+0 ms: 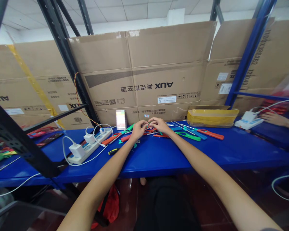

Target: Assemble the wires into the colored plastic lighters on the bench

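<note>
My left hand [139,129] and my right hand [160,124] meet over the far part of the blue table [156,160]. Both have fingers pinched together, nearly touching. Something small and green shows at the fingertips, too small to name. Around and behind them lie several long-nosed lighters: an orange lighter [211,133] and a green lighter [188,136] to the right, another orange lighter [111,138] to the left. Thin metal rods stick out among them, partly hidden by my hands. A yellow-and-black handle [113,151], probably a screwdriver's, lies left of my left forearm.
On the left, a white power strip [92,146] carries plugged chargers and looping cables. A yellow-taped cardboard box [210,117] stands at the back right, near another power strip [249,122]. Cardboard sheets [144,70] wall the back; dark metal posts [62,48] frame the left. Another person's hand [274,118] shows far right.
</note>
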Demonstrator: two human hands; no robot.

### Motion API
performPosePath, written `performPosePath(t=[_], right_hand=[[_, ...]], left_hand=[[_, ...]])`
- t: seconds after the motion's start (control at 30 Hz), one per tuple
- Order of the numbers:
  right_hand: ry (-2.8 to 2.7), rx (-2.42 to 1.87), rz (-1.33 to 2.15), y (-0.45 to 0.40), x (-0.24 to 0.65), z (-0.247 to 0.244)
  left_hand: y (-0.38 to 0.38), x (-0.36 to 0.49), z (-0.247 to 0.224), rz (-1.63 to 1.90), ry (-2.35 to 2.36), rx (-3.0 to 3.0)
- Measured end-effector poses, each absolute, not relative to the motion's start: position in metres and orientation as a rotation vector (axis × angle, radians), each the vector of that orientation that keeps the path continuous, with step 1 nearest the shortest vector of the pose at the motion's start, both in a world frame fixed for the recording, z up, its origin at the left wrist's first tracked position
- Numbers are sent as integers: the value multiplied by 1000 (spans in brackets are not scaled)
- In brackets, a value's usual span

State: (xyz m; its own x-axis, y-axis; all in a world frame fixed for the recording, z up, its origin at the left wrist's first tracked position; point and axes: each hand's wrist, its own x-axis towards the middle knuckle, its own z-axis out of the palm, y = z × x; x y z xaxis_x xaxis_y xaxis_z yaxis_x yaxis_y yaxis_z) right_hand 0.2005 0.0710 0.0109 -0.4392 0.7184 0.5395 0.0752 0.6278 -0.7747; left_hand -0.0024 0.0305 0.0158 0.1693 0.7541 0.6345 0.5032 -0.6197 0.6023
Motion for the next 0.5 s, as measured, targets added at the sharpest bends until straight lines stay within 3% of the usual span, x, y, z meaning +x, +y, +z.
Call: performPosePath(t=[0.5], right_hand=[[-1945, -639, 831, 72, 200, 11]], left_hand=[[30, -2, 17, 1393, 1247, 2198]])
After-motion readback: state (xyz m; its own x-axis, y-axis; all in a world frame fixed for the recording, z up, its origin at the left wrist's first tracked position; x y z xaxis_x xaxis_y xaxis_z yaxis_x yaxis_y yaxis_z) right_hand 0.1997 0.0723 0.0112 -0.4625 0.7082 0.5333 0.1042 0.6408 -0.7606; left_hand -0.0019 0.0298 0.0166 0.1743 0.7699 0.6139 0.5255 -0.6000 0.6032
